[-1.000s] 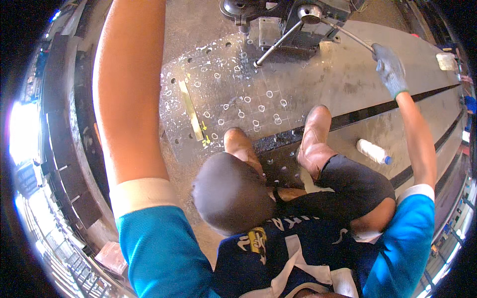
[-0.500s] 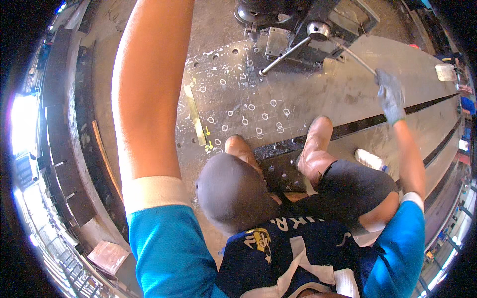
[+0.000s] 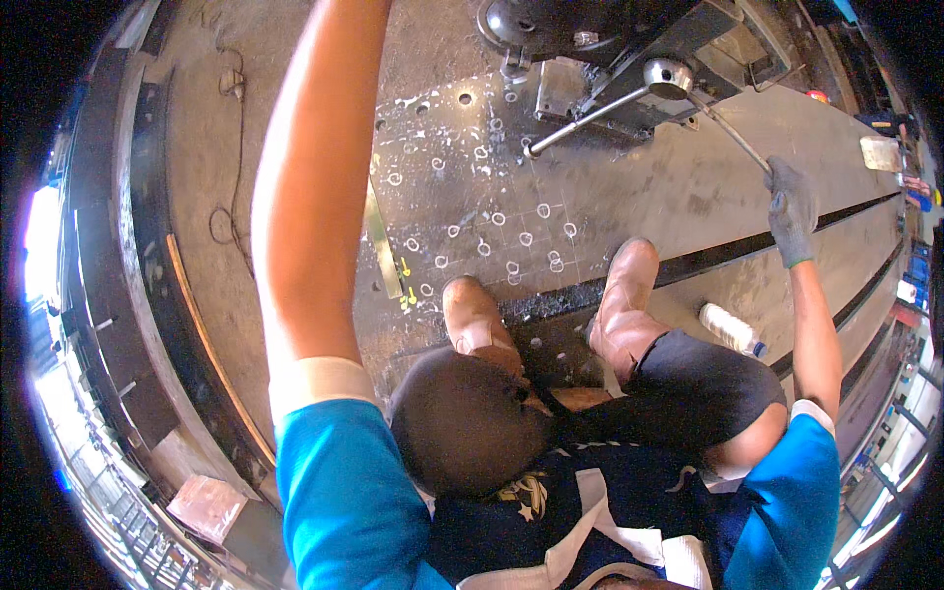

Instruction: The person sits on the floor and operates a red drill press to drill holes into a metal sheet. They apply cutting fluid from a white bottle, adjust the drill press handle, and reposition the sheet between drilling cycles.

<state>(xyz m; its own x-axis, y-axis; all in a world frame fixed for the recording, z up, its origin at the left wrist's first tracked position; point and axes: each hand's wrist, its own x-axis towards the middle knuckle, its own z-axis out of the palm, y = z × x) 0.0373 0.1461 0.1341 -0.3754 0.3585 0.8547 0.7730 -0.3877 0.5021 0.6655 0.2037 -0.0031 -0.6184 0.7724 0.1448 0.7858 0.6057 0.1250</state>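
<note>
My right hand [image 3: 790, 208], in a grey glove, is closed around the end of a metal lever [image 3: 730, 131]. This lever runs to the round shiny hub [image 3: 669, 79] of a dark drilling machine [image 3: 629, 28], cut off by the top edge. A second lever [image 3: 590, 122] with a knobbed end points left from the same hub. My left arm [image 3: 320, 187] reaches up past the top edge, so its hand is out of sight. Beneath the machine lies a steel plate [image 3: 610, 197] with several white chalk circles and some drilled holes near its left part.
A flat metal strip [image 3: 382, 241] lies by yellow marks on the plate. Beside my right knee is a white bottle [image 3: 728, 327] on its side. My boots [image 3: 627, 290] rest on the metal. A white container [image 3: 880, 153] stands far right; a cable [image 3: 236, 187] trails at left.
The view has shifted, so the machine and its hub appear farther right and lower. My right hand appears slightly lower and farther right, still gripping the lever.
</note>
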